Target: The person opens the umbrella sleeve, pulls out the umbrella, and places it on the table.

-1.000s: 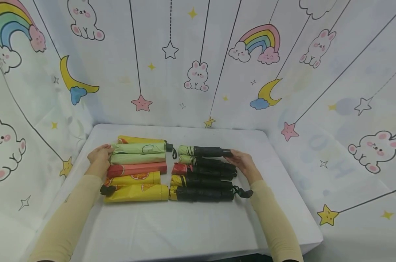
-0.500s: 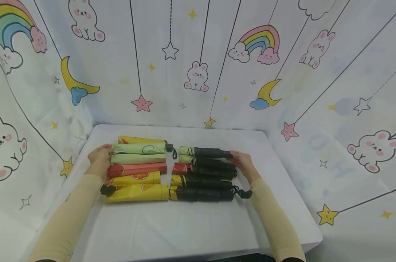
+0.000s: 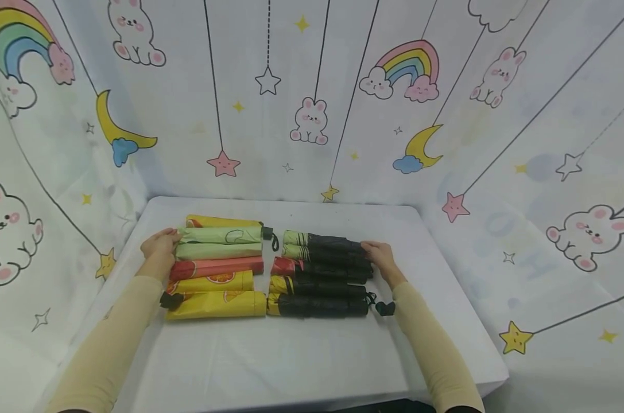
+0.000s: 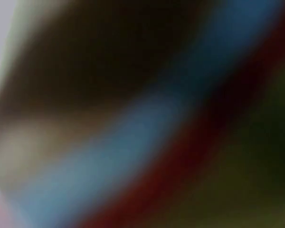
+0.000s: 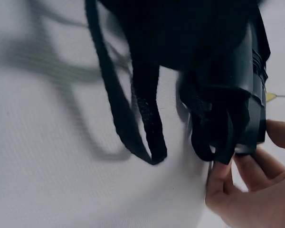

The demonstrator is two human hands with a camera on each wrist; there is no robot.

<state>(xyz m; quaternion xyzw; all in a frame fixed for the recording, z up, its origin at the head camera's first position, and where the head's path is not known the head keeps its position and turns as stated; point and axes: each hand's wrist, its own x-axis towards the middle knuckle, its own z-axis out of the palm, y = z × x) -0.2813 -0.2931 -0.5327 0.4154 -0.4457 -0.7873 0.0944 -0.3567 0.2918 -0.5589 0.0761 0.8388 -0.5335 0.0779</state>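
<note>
In the head view, my left hand (image 3: 159, 245) grips the left end of a light green folded umbrella (image 3: 219, 235), which has a black end and wrist loop at its right. My right hand (image 3: 381, 257) holds the right end of the farthest black folded umbrella (image 3: 328, 241), whose left end has green stripes. Up close in the right wrist view, fingertips (image 5: 222, 173) close around the black umbrella's handle end (image 5: 230, 114), with a black strap loop (image 5: 152, 128) hanging beside it. The left wrist view is a dark blur with a blue and a red band.
Nearer me in the left row lie a second green umbrella (image 3: 219, 250), a red one (image 3: 216, 267) and yellow ones (image 3: 219, 304). Behind the left row is another yellow one (image 3: 224, 221). More black umbrellas (image 3: 322, 306) line the right row on the white table (image 3: 270, 367).
My right hand has moved slightly toward me, bringing the right end of the farthest black umbrella closer to the one beside it. The left hand has barely moved.
</note>
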